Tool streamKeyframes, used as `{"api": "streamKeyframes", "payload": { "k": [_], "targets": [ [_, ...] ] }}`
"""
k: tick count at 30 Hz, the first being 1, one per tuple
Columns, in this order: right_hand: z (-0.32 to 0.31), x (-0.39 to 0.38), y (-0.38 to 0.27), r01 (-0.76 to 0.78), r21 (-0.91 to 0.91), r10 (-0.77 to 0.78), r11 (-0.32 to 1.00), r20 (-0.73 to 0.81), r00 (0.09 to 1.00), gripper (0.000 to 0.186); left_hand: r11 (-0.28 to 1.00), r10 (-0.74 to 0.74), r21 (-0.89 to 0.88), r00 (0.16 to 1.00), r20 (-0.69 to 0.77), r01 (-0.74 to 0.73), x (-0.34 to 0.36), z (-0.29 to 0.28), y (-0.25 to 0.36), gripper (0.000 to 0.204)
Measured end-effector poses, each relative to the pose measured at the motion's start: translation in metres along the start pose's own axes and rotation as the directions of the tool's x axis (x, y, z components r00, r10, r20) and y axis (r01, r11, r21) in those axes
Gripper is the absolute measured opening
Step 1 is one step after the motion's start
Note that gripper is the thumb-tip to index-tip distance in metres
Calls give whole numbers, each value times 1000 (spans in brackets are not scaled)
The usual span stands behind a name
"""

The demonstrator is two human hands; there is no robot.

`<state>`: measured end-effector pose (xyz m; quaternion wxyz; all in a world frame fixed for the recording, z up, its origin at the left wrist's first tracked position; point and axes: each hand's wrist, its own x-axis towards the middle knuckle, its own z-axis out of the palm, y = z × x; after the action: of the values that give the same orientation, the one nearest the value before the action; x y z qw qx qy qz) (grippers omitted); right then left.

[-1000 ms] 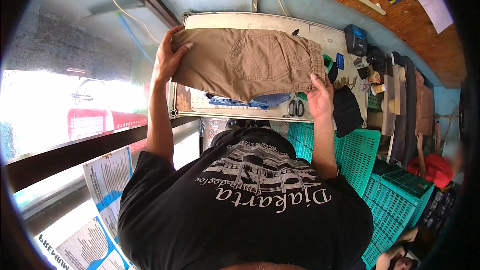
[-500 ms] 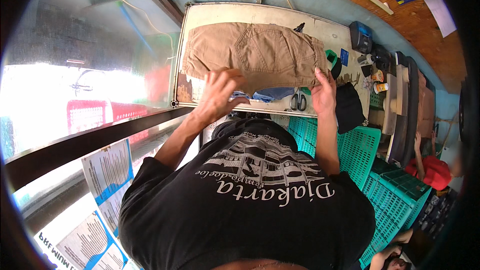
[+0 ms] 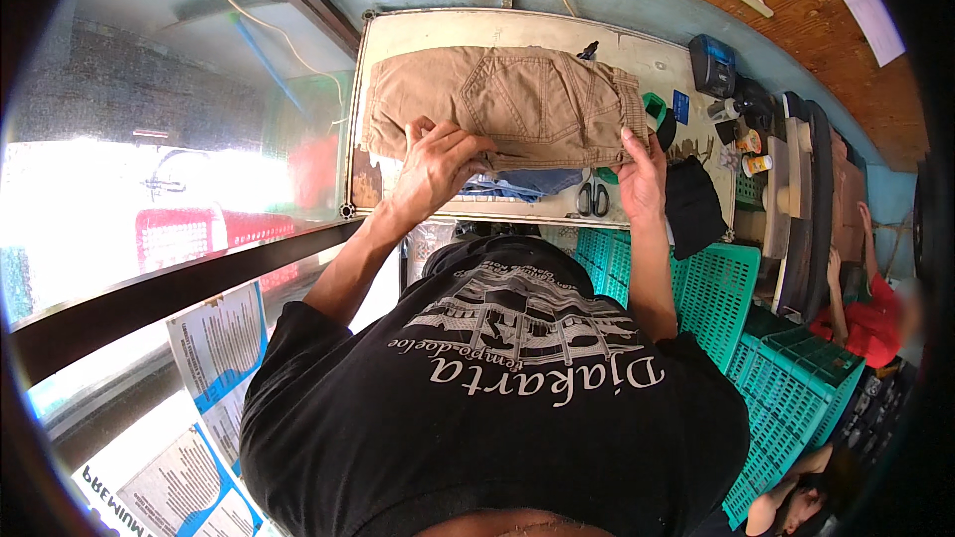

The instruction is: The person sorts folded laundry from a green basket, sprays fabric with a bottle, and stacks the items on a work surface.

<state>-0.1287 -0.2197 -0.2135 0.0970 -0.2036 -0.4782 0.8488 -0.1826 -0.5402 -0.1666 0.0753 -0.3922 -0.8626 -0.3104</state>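
A pair of tan cargo shorts (image 3: 507,104), folded lengthwise, lies across the table with its gathered waistband to the right and a stitched pocket on top. At its near edge, left of the middle, my left hand (image 3: 438,167) is closed with bent fingers on the cloth. My right hand (image 3: 643,177) grips the near corner of the waistband, thumb on top and the other fingers partly hidden. Blue denim cloth (image 3: 517,185) shows from under the near edge. Black-handled scissors (image 3: 593,199) lie between the shorts and the table's front edge, beside my right hand.
Black cloth (image 3: 694,207) hangs over the table's (image 3: 418,32) right front corner. A dark device (image 3: 712,66) and small cups (image 3: 756,164) stand to the right. Green plastic crates (image 3: 786,388) sit below, right. A glass pane (image 3: 214,70) borders the left. Other people are at the lower right.
My left hand has lowered onto the near edge of the shorts and closed on the cloth. My right hand keeps its place at the waistband.
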Motion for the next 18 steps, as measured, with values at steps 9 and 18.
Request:
{"api": "streamKeyframes", "payload": {
  "k": [9,18],
  "targets": [
    [37,-15,-17,292,-74,-290,953,36,956,40,995,-99,9,994,-54,99,18,1,-3,22],
    [101,-42,-49,416,-173,-391,893,164,906,38,973,-217,38,959,-181,228,26,-3,10,16]
  ]
}}
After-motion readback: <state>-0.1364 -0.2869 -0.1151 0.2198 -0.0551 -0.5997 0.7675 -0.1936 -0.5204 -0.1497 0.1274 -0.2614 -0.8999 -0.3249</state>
